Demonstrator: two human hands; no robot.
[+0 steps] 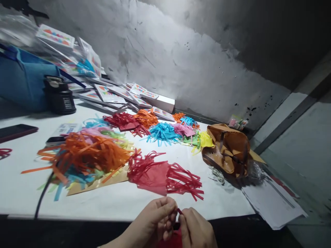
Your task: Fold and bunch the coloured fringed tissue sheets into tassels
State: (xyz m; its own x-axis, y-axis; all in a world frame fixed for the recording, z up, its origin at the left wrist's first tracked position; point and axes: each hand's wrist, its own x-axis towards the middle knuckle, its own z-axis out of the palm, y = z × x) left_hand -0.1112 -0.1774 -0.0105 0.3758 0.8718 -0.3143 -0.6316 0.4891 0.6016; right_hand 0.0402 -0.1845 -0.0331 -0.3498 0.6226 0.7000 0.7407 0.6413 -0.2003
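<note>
At the table's front edge, my left hand (156,218) and my right hand (196,229) are close together, both with fingers pinched. Between their fingertips runs a thin dark red paper strip (179,211). More red material (172,240) shows below my hands, partly hidden by them. Just beyond lies a red fringed paper tassel (157,175), flat on the white table (103,208). To its left is a heap of orange paper fringe (88,155) over blue, pink and green strips, partly on brown paper.
Behind are a blue tassel (164,132), a dark red one (126,123) and flat printed packs (108,94). On the right stand an open brown bag (227,148) and white sheets (274,203). A black bottle (60,96) and a phone (18,131) are at left; a dark cable (42,194) crosses the front edge.
</note>
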